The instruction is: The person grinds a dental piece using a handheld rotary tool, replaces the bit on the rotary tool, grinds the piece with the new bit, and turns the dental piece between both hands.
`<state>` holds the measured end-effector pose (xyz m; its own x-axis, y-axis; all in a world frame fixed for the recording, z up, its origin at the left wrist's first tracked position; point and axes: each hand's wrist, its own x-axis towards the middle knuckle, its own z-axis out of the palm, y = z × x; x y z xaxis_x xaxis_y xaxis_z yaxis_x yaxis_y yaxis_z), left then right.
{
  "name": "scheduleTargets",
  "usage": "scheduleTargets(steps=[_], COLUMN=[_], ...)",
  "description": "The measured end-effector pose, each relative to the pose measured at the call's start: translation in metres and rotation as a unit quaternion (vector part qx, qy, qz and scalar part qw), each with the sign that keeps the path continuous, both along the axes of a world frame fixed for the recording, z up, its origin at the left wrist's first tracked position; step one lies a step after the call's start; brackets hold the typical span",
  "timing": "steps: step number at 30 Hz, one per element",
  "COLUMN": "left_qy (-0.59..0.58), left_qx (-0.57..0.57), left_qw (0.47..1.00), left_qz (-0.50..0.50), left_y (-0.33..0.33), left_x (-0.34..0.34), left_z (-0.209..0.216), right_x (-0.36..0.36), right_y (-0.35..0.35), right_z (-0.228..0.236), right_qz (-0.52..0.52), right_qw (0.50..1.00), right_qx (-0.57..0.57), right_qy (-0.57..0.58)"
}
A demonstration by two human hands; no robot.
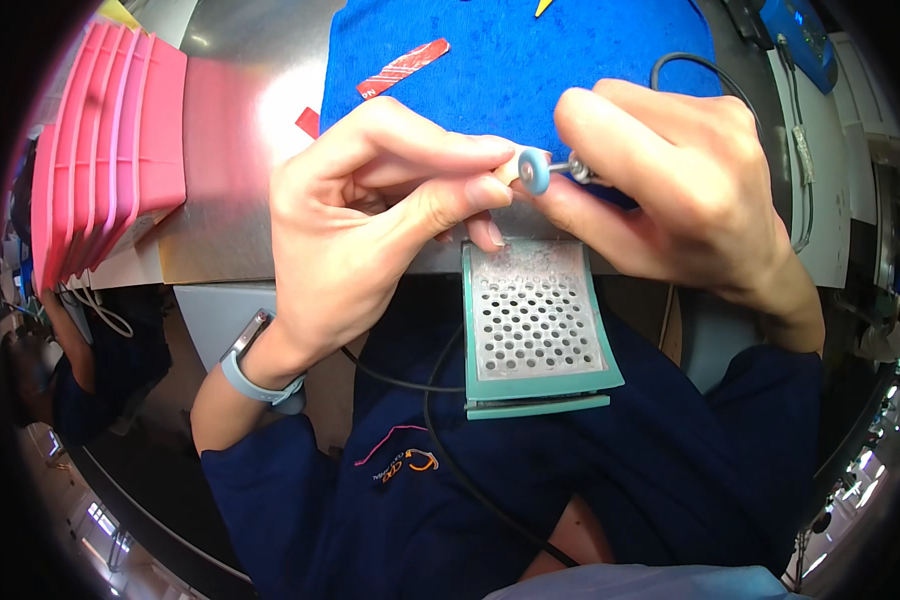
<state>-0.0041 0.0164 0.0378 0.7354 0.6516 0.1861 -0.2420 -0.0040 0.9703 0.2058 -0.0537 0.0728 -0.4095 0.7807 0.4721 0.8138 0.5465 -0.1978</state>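
The grips number two: one left grip [355, 200] and one right grip [685, 175]. There is one small pale piece [510, 170] and one tool [578, 168], with one blue wheel [541, 172]. Also counted: one green-framed tray [545, 384], its many holes hard to number exactly; one bench [230, 150]; one blue towel [570, 50]; two red strips [403, 68]; one yellow tip [543, 7]; one pink bin [110, 150]; one blue box [800, 40]; one watch [255, 380]; one dark shirt [370, 520]; one other person [70, 340].
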Motion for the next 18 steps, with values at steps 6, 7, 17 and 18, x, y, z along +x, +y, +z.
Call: scheduleTargets(steps=[6, 7, 17, 18], left_qy=[0.020, 0.020, 0.008, 0.006], left_qx=[0.013, 0.013, -0.002, 0.000], left_qw=[1.000, 1.000, 1.000, 1.000], left_qz=[0.009, 0.008, 0.011, 0.010], left_y=[-0.0001, 0.0000, -0.0013, -0.0013], left_x=[-0.0011, -0.0006, 0.0009, 0.0011], left_z=[0.0019, 0.0023, 0.0032, 0.0034], right_x=[-0.0003, -0.0001, -0.0013, -0.0002], right_y=[0.0004, -0.0002, -0.0033, -0.0020], right_z=[0.0031, 0.0034, 0.0013, 0.0010], right_qz=[0.004, 0.001, 0.001, 0.004], right_qw=[1.000, 1.000, 1.000, 1.000], right_qx=[-0.016, -0.017, -0.030, -0.020], right_qy=[-0.010, -0.011, -0.001, 0.005])
